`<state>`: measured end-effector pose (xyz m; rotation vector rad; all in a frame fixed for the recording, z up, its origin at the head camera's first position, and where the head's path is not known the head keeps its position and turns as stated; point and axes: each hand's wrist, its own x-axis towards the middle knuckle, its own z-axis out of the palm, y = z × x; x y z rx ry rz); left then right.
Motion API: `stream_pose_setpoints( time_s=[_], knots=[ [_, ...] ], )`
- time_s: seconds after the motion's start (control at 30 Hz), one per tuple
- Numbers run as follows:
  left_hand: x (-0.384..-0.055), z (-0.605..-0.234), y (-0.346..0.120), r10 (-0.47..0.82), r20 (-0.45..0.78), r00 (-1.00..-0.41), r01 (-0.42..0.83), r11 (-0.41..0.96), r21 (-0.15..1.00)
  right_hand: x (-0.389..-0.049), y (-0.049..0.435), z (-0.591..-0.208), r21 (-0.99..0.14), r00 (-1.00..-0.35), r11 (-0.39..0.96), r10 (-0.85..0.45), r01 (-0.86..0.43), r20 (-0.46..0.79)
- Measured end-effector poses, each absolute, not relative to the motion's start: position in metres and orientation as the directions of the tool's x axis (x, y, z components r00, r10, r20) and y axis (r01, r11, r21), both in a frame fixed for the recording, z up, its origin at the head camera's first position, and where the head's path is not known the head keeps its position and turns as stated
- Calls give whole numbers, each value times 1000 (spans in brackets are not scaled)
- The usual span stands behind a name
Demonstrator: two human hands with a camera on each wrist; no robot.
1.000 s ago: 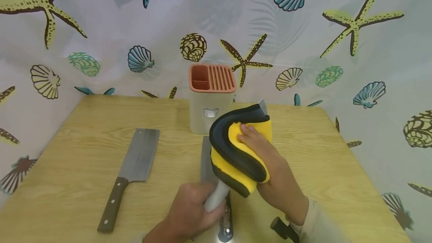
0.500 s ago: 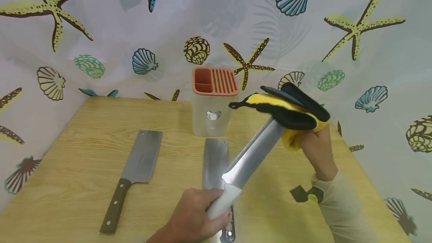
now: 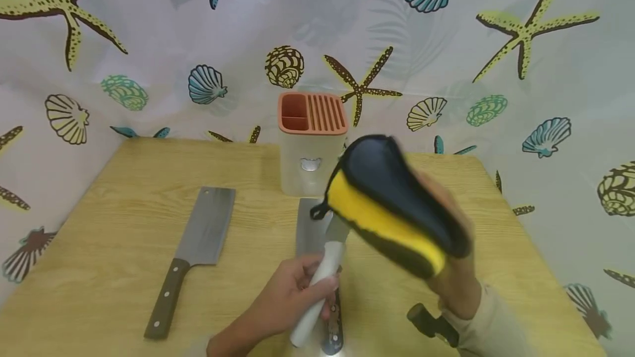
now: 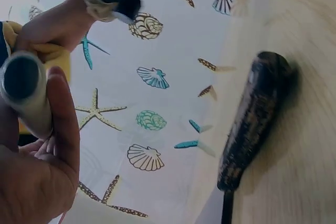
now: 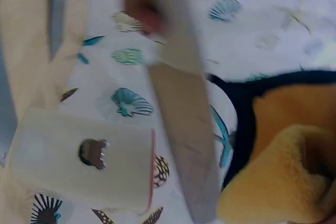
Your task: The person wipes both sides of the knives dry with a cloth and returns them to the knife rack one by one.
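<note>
My left hand (image 3: pixel 285 291) grips the white handle of a kitchen knife (image 3: pixel 319 285), raised above the table. Only a short stretch of its blade shows in the head view, while the right wrist view shows the broad blade (image 5: pixel 186 135) at length. My right hand (image 3: pixel 458 277) holds a folded yellow and black cleaning cloth (image 3: pixel 392 203), which covers most of its fingers. In the right wrist view the cloth (image 5: pixel 278 182) lies beside the blade; whether they touch, I cannot tell. Beneath the left hand a dark-handled cleaver (image 3: pixel 310 227) lies on the table.
Another cleaver (image 3: pixel 205 230) with a brown handle lies to the left on the wooden table (image 3: pixel 114 225). At the back stands a white knife holder (image 3: pixel 307 169) with an orange slotted top. A patterned sheet (image 3: pixel 238 26) hangs behind the table.
The cloth wraps the blade one second ago, then sits far out along it to the right. Now it is back nearer my left hand, and the knife's handle stands steeper.
</note>
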<state>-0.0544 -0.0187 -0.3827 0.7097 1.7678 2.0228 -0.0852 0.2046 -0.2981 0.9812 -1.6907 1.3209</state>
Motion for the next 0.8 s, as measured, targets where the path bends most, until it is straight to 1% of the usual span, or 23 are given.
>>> stream_pose_setpoints(
  time_s=[0.03,0.07,0.1,0.13,0.17,0.23,0.3,0.4,0.5,0.63,0.8],
  knots=[
    [-56,-382,-19,585,137,-800,37,-180,983,-82,198,-299,-290,-361,283,-243,-914,900],
    [-57,-381,-20,590,140,-795,25,-199,980,-80,192,-302,-309,-364,204,-347,-929,864],
    [-57,-380,-21,593,147,-792,20,-216,976,-78,187,-304,-276,-356,234,-456,-932,816],
    [-57,-380,-22,586,155,-796,26,-222,975,-76,184,-306,-224,-346,281,-538,-933,769],
    [-57,-380,-23,577,160,-801,31,-227,973,-73,181,-310,-170,-349,335,-597,-927,723],
    [-56,-381,-25,579,162,-799,17,-247,969,-71,178,-316,-143,-372,376,-657,-916,656],
    [-54,-382,-26,584,152,-798,-3,-256,967,-73,177,-322,-130,-380,394,-666,-910,642],
    [-53,-383,-26,609,137,-781,-29,-254,967,-79,177,-327,-102,-363,405,-645,-909,672],
    [-51,-383,-25,624,131,-771,-19,-228,973,-86,180,-327,-87,-354,420,-616,-903,704],
    [-50,-383,-25,659,133,-741,-9,-208,978,-94,187,-323,-105,-380,452,-577,-886,723],
    [-47,-383,-25,700,182,-691,-22,-272,962,-107,196,-321,-120,-409,496,-531,-860,742]
  ],
)
